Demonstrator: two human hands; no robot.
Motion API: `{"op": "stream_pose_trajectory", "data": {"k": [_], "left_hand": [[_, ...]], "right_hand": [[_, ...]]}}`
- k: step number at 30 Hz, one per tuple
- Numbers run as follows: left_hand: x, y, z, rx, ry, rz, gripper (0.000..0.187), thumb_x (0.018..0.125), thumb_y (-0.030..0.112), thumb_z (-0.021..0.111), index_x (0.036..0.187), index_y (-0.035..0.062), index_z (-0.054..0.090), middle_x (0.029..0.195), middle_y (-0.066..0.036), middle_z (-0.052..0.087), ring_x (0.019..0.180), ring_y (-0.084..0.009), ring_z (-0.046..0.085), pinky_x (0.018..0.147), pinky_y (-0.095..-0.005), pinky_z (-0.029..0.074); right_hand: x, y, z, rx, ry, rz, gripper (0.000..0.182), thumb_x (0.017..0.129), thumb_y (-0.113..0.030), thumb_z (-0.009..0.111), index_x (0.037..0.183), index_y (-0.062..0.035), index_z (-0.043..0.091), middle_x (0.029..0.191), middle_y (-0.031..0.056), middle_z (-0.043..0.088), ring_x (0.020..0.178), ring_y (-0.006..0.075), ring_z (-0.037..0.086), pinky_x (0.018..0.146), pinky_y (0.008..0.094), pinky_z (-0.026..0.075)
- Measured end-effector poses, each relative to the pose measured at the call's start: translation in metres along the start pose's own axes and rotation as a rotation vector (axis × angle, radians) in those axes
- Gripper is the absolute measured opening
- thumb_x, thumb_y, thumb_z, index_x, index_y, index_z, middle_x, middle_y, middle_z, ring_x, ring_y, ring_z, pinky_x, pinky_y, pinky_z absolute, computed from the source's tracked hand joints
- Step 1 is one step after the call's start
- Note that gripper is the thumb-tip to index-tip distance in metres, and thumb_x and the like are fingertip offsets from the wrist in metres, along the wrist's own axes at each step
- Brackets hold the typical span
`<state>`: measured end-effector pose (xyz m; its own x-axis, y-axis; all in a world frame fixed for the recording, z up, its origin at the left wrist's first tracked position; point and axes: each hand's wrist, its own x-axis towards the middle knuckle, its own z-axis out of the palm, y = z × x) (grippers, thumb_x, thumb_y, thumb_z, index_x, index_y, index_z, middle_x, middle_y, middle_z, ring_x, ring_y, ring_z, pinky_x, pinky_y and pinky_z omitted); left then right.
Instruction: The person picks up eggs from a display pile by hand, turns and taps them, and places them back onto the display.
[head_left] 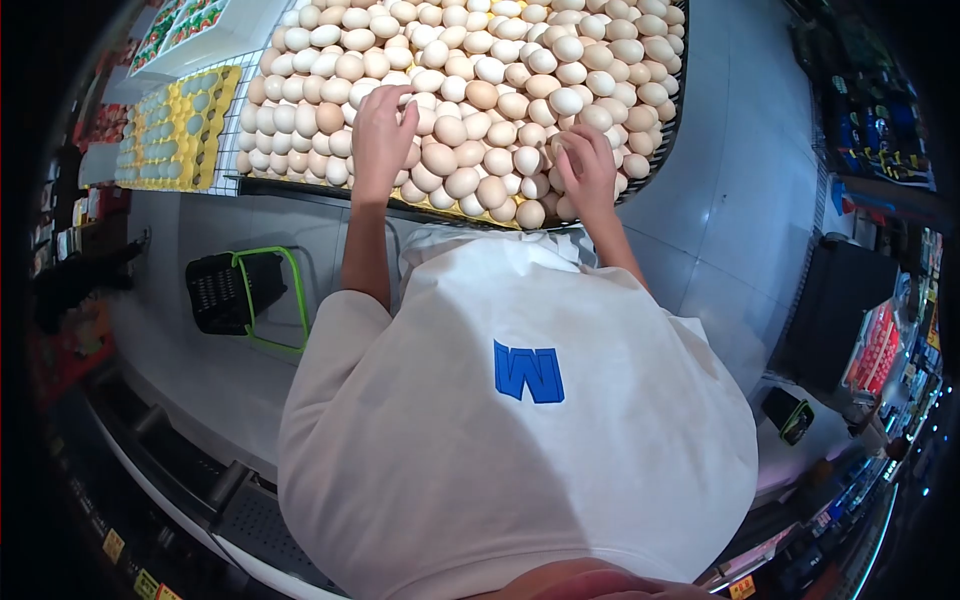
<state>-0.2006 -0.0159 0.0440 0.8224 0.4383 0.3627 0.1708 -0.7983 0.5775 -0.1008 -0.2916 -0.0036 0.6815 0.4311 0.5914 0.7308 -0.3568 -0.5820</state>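
Pale and brownish eggs [482, 95] lie heaped in a wide black-rimmed display bin [672, 130] in front of me. At its near left part, my left hand [383, 145] rests over the eggs. Its thumb is apart from the bent fingers, and no egg shows in its grasp. My right hand [590, 170] is at the near right part of the heap. Its thumb and fingers curl around an egg [557, 147], which they partly hide. Yellow tray edges show beneath the eggs along the front.
Yellow trays of eggs [190, 125] stand on a white wire rack to the left, near a white box [195, 35] of packaged goods. A black shopping basket [222, 290] with a green handle sits on the floor at left. Stocked shelves [870, 130] line the right side.
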Motion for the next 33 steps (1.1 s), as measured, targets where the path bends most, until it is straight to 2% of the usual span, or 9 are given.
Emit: {"op": "stream_pose_trajectory", "data": {"k": [6,9,13,20,23,26,27,30,33], "left_hand": [[0.025,-0.051,-0.021,0.280,-0.002,0.130,0.024,0.085,0.012,0.065,0.107,0.0042,0.067,0.107,-0.013,0.065,0.105,-0.0327,0.058,0.093,-0.0424,0.046],[0.039,-0.065,-0.035,0.274,-0.282,0.096,0.027,0.081,0.008,0.065,0.108,0.0047,0.067,0.110,-0.012,0.065,0.106,-0.0323,0.059,0.094,-0.0418,0.047],[0.054,-0.072,-0.044,0.181,-0.447,0.115,0.032,0.076,0.004,0.066,0.108,0.0031,0.066,0.110,-0.013,0.066,0.105,-0.0331,0.059,0.094,-0.0417,0.048],[0.069,-0.077,-0.047,0.172,-0.501,0.199,0.036,0.071,0.002,0.069,0.107,0.0016,0.066,0.104,-0.015,0.067,0.103,-0.0328,0.060,0.092,-0.0408,0.049],[0.071,-0.075,-0.048,0.206,-0.517,0.128,0.040,0.071,0.008,0.072,0.110,0.0013,0.065,0.104,-0.014,0.067,0.100,-0.0329,0.061,0.089,-0.0406,0.050],[0.064,-0.051,-0.038,0.041,-0.456,0.059,0.041,0.074,0.013,0.073,0.113,0.0022,0.065,0.104,-0.015,0.067,0.101,-0.0315,0.062,0.090,-0.0402,0.050],[0.060,-0.045,-0.027,-0.053,-0.432,0.142,0.043,0.075,0.017,0.074,0.115,0.0027,0.065,0.107,-0.016,0.067,0.102,-0.0309,0.063,0.091,-0.0398,0.050],[0.034,0.019,0.000,-0.303,-0.552,0.053,0.052,0.075,0.019,0.075,0.124,0.0069,0.062,0.113,-0.015,0.065,0.107,-0.0264,0.063,0.092,-0.0357,0.051],[0.013,0.057,0.034,-0.498,-0.663,0.111,0.053,0.075,0.018,0.074,0.125,0.0072,0.061,0.116,-0.012,0.065,0.107,-0.0257,0.063,0.091,-0.0358,0.051]], "right_hand": [[0.000,-0.006,0.001,0.062,-0.071,0.036,0.018,0.079,-0.004,0.070,0.096,-0.0039,0.066,0.105,0.0118,0.061,0.094,0.0306,0.060,0.082,0.0408,0.049],[-0.003,-0.004,0.000,0.093,-0.067,0.083,0.017,0.079,-0.004,0.069,0.096,-0.0035,0.066,0.105,0.0120,0.061,0.094,0.0306,0.060,0.082,0.0410,0.049],[-0.006,-0.004,-0.003,0.093,-0.076,0.094,0.018,0.079,-0.004,0.069,0.096,-0.0035,0.066,0.104,0.0123,0.061,0.093,0.0307,0.060,0.082,0.0412,0.049],[-0.008,-0.009,0.000,0.112,-0.081,0.035,0.019,0.079,-0.004,0.069,0.098,-0.0032,0.065,0.103,0.0123,0.061,0.093,0.0306,0.060,0.081,0.0400,0.050],[-0.012,-0.015,0.002,0.106,-0.100,0.024,0.020,0.080,-0.005,0.069,0.099,-0.0031,0.064,0.103,0.0123,0.061,0.093,0.0302,0.060,0.081,0.0400,0.049],[-0.016,-0.024,0.006,0.091,-0.121,-0.001,0.022,0.082,-0.008,0.069,0.102,-0.0024,0.064,0.103,0.0127,0.061,0.093,0.0292,0.061,0.079,0.0385,0.051],[-0.018,-0.028,0.009,0.202,-0.137,0.083,0.023,0.083,-0.009,0.070,0.104,-0.0021,0.063,0.103,0.0126,0.062,0.091,0.0283,0.062,0.077,0.0369,0.051],[-0.022,-0.034,0.014,0.365,-0.168,0.224,0.027,0.086,-0.012,0.071,0.110,-0.0021,0.062,0.104,0.0116,0.063,0.086,0.0229,0.063,0.072,0.0317,0.052],[-0.028,-0.030,0.014,0.521,-0.199,0.486,0.035,0.087,-0.011,0.073,0.118,-0.0028,0.058,0.105,0.0094,0.064,0.085,0.0149,0.062,0.072,0.0280,0.051]]}}
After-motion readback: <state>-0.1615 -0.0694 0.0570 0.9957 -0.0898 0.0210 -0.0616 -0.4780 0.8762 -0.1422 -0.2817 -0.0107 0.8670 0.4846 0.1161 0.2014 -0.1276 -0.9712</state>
